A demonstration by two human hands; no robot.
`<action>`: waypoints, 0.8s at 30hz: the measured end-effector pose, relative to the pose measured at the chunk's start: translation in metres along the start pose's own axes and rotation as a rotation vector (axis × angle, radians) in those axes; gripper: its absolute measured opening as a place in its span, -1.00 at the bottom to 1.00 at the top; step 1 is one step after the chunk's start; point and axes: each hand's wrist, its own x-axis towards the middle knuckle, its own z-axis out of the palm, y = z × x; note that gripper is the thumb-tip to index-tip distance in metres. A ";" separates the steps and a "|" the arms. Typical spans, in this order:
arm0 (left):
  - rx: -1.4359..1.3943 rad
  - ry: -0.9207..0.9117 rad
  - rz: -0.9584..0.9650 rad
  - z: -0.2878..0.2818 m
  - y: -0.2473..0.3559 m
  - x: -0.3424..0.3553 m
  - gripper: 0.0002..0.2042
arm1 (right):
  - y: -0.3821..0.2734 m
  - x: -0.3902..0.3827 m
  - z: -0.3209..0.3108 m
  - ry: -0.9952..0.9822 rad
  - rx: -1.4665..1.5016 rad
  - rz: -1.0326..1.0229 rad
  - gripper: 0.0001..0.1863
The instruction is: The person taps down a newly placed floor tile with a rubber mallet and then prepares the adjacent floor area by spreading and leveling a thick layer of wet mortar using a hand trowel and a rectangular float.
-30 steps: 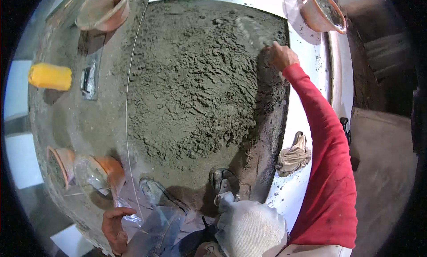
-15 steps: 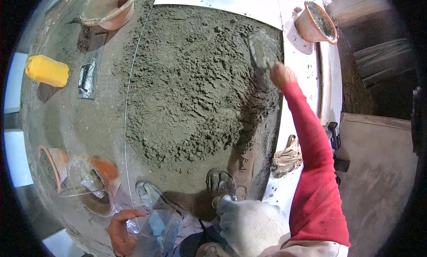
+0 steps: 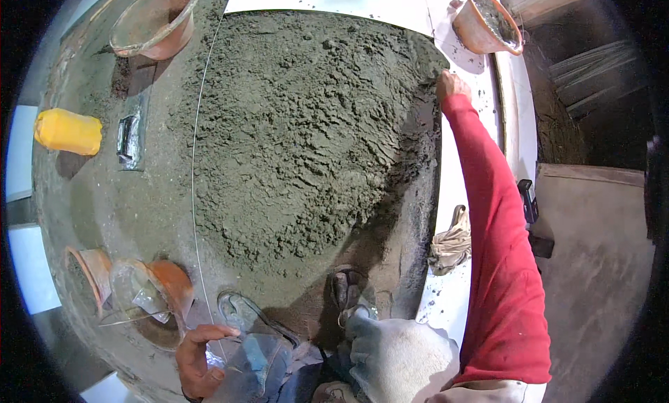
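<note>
A wide bed of rough grey mortar [image 3: 306, 138] fills the middle of the floor. My right hand [image 3: 451, 84], at the end of a red sleeve, reaches far out to the mortar's upper right edge. It is closed on a trowel handle, and the blade is hard to make out against the grey. My left hand [image 3: 198, 358] stays low by my knee with its fingers curled apart, holding nothing. It is close to a thin string line [image 3: 194, 194] that runs across the mortar. My sandalled feet [image 3: 348, 291] stand at the mortar's near edge.
Orange pans sit at the top left [image 3: 157, 19], at the top right with mortar in it [image 3: 488, 19], and at the lower left [image 3: 164, 291]. A yellow container [image 3: 66, 131] and a metal tool [image 3: 129, 134] lie at the left. A rag [image 3: 451, 242] lies on white tile [image 3: 453, 194].
My right hand has drawn back along the mortar's right edge toward me. The left hand has stayed by my knee.
</note>
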 end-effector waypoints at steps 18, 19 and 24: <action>-0.013 -0.041 -0.053 0.000 0.008 0.007 -0.32 | -0.067 -0.003 0.070 -0.344 1.192 0.348 -0.57; -0.024 -0.013 -0.056 0.000 0.006 0.007 -0.35 | -0.064 0.009 0.076 -0.161 0.829 0.167 -0.68; -0.103 0.042 -0.013 -0.002 -0.014 0.003 -0.38 | -0.034 0.025 0.079 -0.063 -0.016 -0.522 -0.81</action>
